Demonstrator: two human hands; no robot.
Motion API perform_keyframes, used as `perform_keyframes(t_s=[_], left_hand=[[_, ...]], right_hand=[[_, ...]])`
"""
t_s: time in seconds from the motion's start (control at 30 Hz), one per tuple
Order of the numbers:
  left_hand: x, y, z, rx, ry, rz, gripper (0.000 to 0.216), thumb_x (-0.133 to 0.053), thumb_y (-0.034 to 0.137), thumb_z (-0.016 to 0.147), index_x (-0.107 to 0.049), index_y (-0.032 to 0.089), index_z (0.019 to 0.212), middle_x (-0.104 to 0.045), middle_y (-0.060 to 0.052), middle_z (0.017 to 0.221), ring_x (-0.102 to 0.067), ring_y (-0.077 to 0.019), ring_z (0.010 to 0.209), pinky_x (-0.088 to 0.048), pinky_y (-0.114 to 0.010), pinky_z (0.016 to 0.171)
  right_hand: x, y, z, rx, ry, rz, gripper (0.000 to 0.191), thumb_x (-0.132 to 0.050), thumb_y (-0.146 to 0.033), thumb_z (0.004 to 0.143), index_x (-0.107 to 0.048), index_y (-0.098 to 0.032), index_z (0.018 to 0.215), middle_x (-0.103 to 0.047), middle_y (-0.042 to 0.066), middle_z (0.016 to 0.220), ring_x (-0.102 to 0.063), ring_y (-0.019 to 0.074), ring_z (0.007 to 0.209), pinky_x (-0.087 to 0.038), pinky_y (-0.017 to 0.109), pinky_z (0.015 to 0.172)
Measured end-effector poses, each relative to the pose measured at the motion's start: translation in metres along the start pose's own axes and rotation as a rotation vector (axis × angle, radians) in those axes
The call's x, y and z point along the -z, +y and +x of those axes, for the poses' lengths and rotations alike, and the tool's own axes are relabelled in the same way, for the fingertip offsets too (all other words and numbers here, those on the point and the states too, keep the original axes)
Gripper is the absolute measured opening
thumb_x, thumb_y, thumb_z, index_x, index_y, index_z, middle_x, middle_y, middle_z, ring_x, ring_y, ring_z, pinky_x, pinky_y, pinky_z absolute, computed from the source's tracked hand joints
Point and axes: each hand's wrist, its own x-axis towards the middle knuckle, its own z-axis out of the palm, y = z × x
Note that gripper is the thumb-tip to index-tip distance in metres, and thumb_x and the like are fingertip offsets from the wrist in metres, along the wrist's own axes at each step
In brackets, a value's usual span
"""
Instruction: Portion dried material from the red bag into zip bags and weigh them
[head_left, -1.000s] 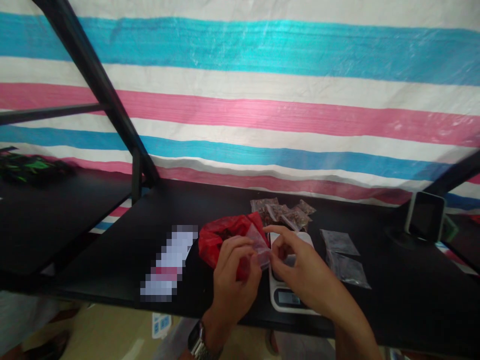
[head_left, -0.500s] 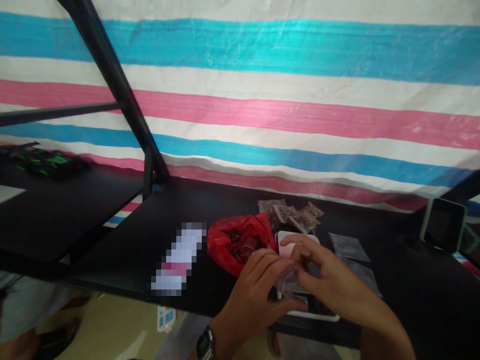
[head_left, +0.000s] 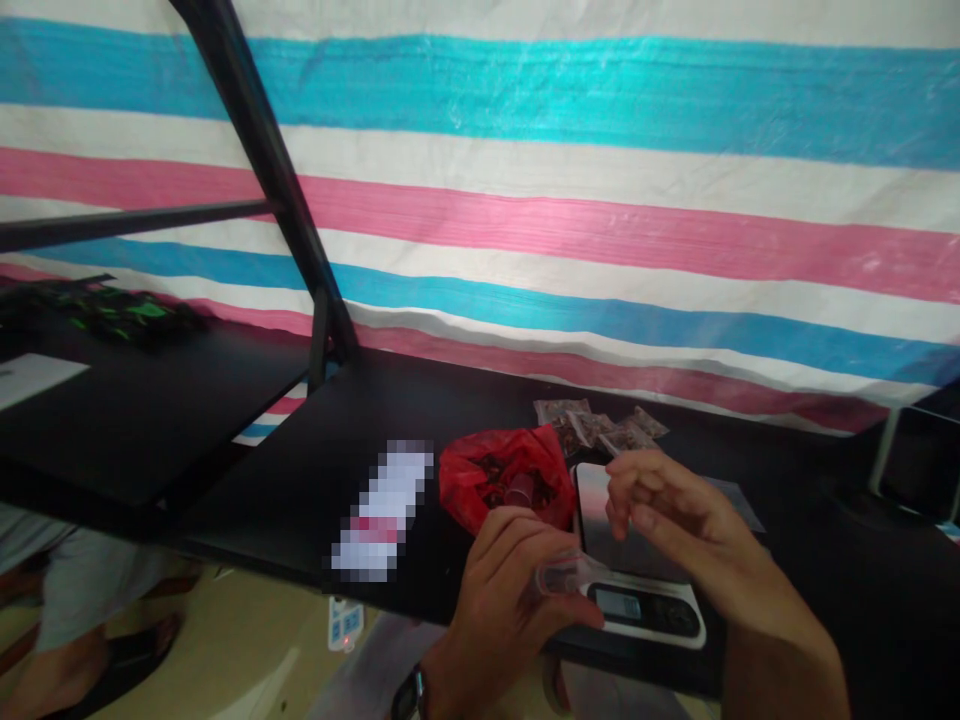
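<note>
Left hand [head_left: 510,610]: pinching a light, floppy small clear plastic bag [head_left: 568,575] by its end.
Right hand [head_left: 675,510]: hanging open above the digital kitchen scale [head_left: 645,607], gripping nothing.
Red plastic bag [head_left: 502,480]: sitting left of the scale.

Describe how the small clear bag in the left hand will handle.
The small clear bag is probably floppy: it seems thin where the left hand pinches it. It looks nearly empty, so likely very light. Its glossy film may slip.
</note>
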Motion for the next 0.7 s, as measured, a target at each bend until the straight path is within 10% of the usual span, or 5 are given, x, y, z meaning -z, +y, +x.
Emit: perform_keyframes(t_s=[0.23,0.7], left_hand=[[0.011,-0.005,-0.016,0.183,-0.063,-0.061,0.050,-0.059,0.069,0.099,-0.073,0.023,0.115,-0.080,-0.004,0.094,-0.073,-0.0193,0.084,-0.057,-0.030,0.074],[0.030,-0.019,-0.046,0.655,-0.185,0.171,0.025,-0.063,0.045,0.104,-0.078,0.025,0.101,-0.080,-0.007,0.100,-0.074,-0.0285,0.095,-0.058,-0.044,0.086]], right_hand=[[-0.047,0.040,0.039,-0.120,0.028,-0.462,0.018,-0.068,-0.022,0.092,-0.075,-0.022,0.108,-0.078,0.006,0.111,-0.069,0.0226,0.102,-0.052,0.036,0.095],[-0.084,0.052,0.055,-0.216,-0.017,-0.757,0.015,-0.078,-0.013,0.084,-0.066,-0.022,0.087,-0.073,0.003,0.098,-0.066,0.0226,0.099,-0.044,0.033,0.085]])
